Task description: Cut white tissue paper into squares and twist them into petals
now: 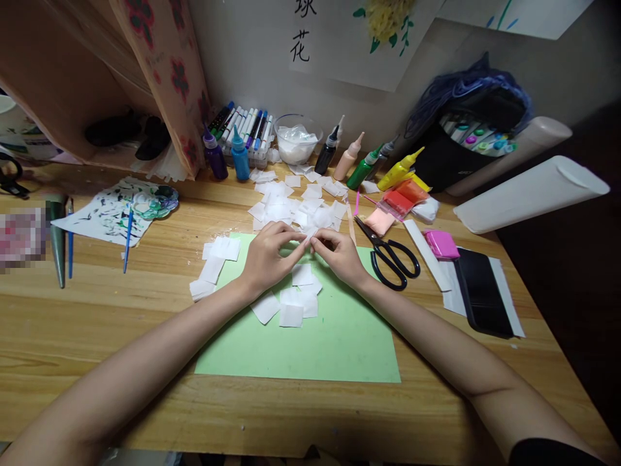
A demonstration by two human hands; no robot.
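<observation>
Over the far half of a green sheet of paper (310, 353), my left hand (272, 255) and my right hand (337, 255) meet at the fingertips. Both are closed in a pinch on a small piece of white paper (309, 238), mostly covered by the fingers. Small white paper squares (292, 316) lie on the sheet just below my hands. More squares (274, 200) are heaped beyond the hands, and a few (212, 268) overlap the sheet's left edge. Black-handled scissors (388, 252) rest to the right of my right hand.
Paint bottles (348, 158) and a glass bowl (297, 139) line the back, near a marker set (247, 129). At left lie a paint-smeared paper (109, 213) and a blue brush (129, 239). At right are a pink packet (440, 244), a black tray (485, 291) and a white roll (528, 194).
</observation>
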